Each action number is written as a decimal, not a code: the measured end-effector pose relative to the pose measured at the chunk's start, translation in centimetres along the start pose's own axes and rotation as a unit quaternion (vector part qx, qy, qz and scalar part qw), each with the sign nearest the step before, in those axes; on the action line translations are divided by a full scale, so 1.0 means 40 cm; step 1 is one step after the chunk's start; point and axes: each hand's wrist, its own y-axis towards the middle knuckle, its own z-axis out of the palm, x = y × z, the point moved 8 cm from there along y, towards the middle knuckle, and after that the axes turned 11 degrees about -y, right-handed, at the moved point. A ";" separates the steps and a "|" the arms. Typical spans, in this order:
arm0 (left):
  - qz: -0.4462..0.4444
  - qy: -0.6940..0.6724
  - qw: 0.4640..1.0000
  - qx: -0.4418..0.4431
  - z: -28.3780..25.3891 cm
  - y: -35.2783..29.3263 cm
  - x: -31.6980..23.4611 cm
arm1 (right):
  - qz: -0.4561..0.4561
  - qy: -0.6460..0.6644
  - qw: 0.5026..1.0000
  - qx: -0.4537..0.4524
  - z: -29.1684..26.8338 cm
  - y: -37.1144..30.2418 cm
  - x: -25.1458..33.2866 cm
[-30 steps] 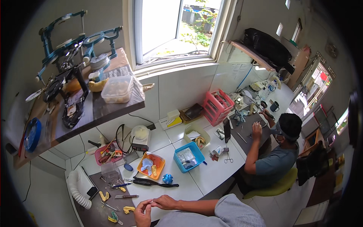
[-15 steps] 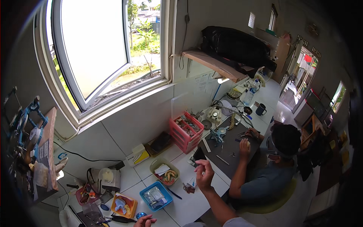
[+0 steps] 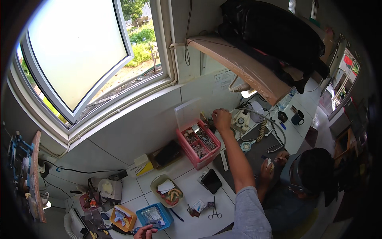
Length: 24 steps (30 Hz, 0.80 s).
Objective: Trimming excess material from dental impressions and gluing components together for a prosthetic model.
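Observation:
My right hand (image 3: 222,119) is stretched far out over the bench, beyond the pink box (image 3: 199,144) of small metal parts. Its fingers are bent together near some small items by the wall; what they grip, if anything, is hidden. At the lower edge my left hand (image 3: 145,232) shows only in part, its fingers curled beside the blue tray (image 3: 172,219), which holds clear packets. Whatever it may hold is too small to make out. Right of the tray lie a scissor-handled tool (image 3: 215,211) and a black phone (image 3: 211,181).
A co-worker (image 3: 310,171) sits at the right, handling a small pale piece (image 3: 270,164). An orange tray (image 3: 129,223) and an olive bowl (image 3: 154,185) with dental models stand to the left. Overhead, a wooden shelf (image 3: 238,63) carries a black bag (image 3: 274,36); a blue mug (image 3: 297,118) stands farther back.
My right hand has moved forward from above the near bench to beyond the pink box. The view has shifted, and the phone and scissor-handled tool now show fully. My left hand stays low.

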 end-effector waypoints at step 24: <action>0.629 0.062 0.773 -0.048 -0.116 -0.453 -0.466 | 0.092 0.172 0.924 -0.328 -0.362 -0.249 0.014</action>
